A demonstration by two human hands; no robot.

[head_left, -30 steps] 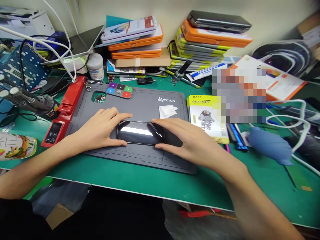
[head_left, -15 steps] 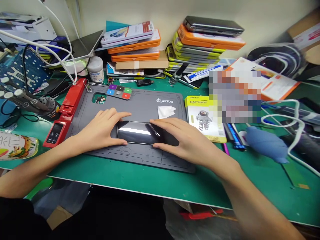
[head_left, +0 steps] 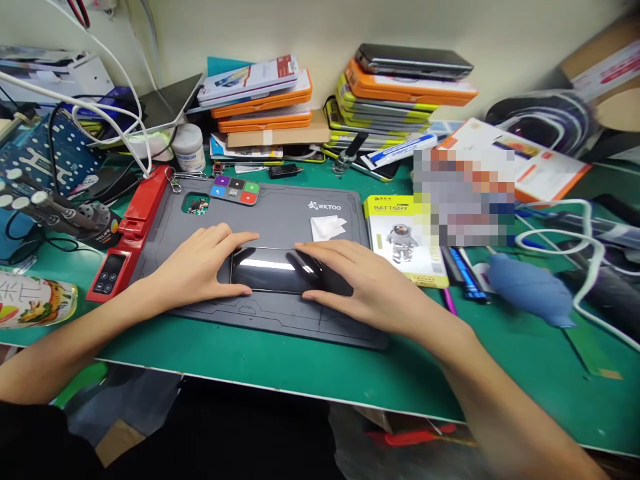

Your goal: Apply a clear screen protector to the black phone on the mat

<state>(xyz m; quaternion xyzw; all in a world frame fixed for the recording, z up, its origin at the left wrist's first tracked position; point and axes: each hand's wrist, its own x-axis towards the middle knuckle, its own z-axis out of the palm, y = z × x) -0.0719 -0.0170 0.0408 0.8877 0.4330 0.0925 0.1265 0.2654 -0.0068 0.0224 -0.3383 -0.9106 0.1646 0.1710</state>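
A black phone with a glossy screen (head_left: 273,270) lies flat on the dark grey mat (head_left: 280,327). My left hand (head_left: 200,267) grips its left end, thumb on the near long edge and fingers at the far edge. Around the right part of the phone, my right hand (head_left: 350,273) has its thumb at the near edge and its fingertips at the far edge. A folded white wipe (head_left: 327,227) rests on the mat beyond my right hand. Small parts lie in the mat's recess (head_left: 196,203), beside a coloured tile holder (head_left: 235,190).
A red device (head_left: 125,233) stands left of the mat, near a can (head_left: 37,300) and a tool holder (head_left: 95,220). On the right are a yellow battery box (head_left: 403,240) and a blue air blower (head_left: 530,287). Stacked boxes (head_left: 265,100) line the wall.
The camera view has shifted slightly. Both hands keep the same hold on the phone, which stays flat on the mat.
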